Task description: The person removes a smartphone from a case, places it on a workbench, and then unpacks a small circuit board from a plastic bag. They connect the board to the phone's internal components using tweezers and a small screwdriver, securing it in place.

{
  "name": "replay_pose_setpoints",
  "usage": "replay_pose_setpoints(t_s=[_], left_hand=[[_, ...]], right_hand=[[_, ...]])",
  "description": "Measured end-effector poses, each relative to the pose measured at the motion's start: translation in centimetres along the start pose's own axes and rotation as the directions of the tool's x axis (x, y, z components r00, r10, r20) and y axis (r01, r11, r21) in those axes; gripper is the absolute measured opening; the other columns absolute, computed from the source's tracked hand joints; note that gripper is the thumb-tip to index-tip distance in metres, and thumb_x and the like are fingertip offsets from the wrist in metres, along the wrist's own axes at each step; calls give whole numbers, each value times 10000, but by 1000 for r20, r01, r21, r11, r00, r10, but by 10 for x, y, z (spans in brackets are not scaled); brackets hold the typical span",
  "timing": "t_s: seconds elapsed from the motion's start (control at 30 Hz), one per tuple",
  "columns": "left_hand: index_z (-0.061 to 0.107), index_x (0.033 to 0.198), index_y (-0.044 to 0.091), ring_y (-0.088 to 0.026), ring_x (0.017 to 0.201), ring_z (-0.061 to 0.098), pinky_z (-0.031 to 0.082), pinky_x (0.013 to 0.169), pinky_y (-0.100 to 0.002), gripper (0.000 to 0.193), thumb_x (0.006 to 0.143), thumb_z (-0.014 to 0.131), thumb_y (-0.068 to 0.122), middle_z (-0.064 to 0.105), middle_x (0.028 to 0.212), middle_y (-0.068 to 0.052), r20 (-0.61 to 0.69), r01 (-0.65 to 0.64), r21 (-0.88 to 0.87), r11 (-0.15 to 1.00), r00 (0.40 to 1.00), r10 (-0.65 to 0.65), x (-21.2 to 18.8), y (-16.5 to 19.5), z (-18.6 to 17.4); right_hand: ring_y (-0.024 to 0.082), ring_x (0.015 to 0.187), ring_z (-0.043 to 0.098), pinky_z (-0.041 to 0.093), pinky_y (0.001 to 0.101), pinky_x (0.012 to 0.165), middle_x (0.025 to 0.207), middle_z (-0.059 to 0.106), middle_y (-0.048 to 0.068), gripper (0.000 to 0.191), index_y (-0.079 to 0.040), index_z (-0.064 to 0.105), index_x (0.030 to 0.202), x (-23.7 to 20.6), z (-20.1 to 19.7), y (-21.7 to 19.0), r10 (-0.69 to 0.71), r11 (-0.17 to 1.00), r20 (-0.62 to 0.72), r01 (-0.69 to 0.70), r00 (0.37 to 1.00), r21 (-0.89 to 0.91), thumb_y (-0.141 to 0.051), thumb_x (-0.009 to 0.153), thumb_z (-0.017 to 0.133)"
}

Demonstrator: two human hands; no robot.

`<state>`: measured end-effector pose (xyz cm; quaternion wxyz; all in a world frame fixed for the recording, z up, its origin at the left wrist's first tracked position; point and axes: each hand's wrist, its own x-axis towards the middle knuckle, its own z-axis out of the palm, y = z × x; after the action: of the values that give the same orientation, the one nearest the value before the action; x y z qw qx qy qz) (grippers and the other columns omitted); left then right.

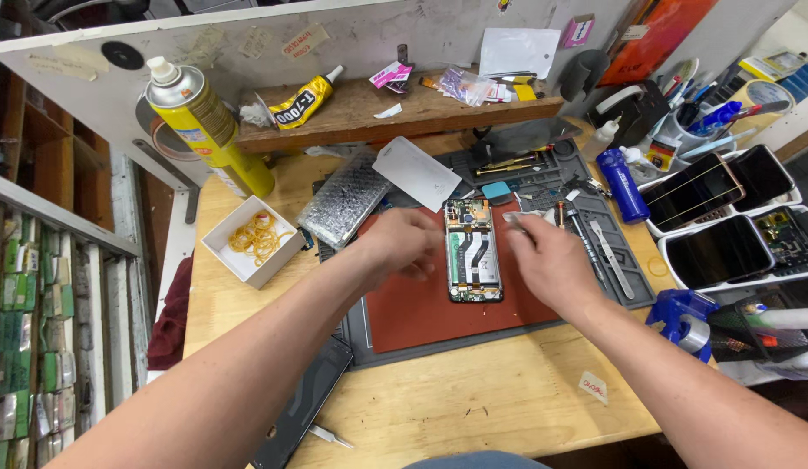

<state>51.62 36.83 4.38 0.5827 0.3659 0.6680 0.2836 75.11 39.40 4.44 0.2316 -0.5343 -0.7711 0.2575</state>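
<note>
My left hand (405, 246) is resting at nine o'clock of the opened phone (473, 250), fingers loosely curled against its left edge, clamped on nothing. My right hand (550, 260) is hovering at three o'clock — fingertips pinching together on a small pale piece I can't identify. The phone is lying on the red mat (404, 313), long axis running twelve to six — both hands equally near.

Bare red mat (412, 313) lies open below the opened phone (473, 252); tools (608, 256) crowd its right.
</note>
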Motion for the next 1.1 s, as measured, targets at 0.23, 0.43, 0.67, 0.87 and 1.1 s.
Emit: replay_pose_setpoints(t_s=[0.23, 0.43, 0.67, 0.87, 1.1], left_hand=[[616, 1331, 86, -231, 932, 681, 548, 808, -385, 447, 910, 475, 37, 698, 1173, -125, -225, 83, -102, 991, 969, -104, -4, -25, 19], [565, 1396, 63, -257, 1312, 575, 420, 1113, -433, 500, 897, 546, 78, 649, 1375, -136, -122, 29, -166, 986, 991, -50, -3, -13, 31], [524, 1449, 73, -275, 1369, 547, 401, 1145, -463, 543, 906, 537, 85, 605, 1418, -141, -151, 72, -203, 976, 983, -104, 12, -2, 34], [516, 1439, 14, -296, 1108, 714, 571, 897, -419, 544, 902, 592, 61, 704, 1282, -201, -147, 47, -250, 967, 985, -86, 52, 2, 23], [632, 1336, 4, -208, 959, 730, 587, 799, -338, 464, 881, 671, 90, 741, 1194, -180, -254, -74, -34, 997, 965, 63, 72, 2, 16]], right_hand=[[173, 829, 712, 600, 322, 710, 972, 734, 101, 243, 12, 661, 1053, -7, 24, 25, 602, 615, 182, -597, 778, 516, -201, 1028, 545], [170, 871, 703, 606, 318, 740, 962, 722, 85, 225, 16, 668, 1025, -9, 41, 7, 605, 630, 197, -615, 771, 474, -178, 1016, 553], [183, 807, 709, 609, 333, 695, 916, 725, 96, 217, -1, 664, 987, 0, 44, -12, 611, 639, 185, -618, 770, 458, -179, 1018, 544], [163, 758, 706, 611, 304, 685, 893, 739, 84, 251, -4, 686, 961, 13, 41, -10, 539, 643, 250, -584, 805, 495, -202, 1024, 545], [166, 763, 715, 604, 307, 671, 886, 747, 80, 272, 2, 687, 978, 23, 41, -3, 424, 689, 324, -534, 846, 491, -237, 1023, 564]])
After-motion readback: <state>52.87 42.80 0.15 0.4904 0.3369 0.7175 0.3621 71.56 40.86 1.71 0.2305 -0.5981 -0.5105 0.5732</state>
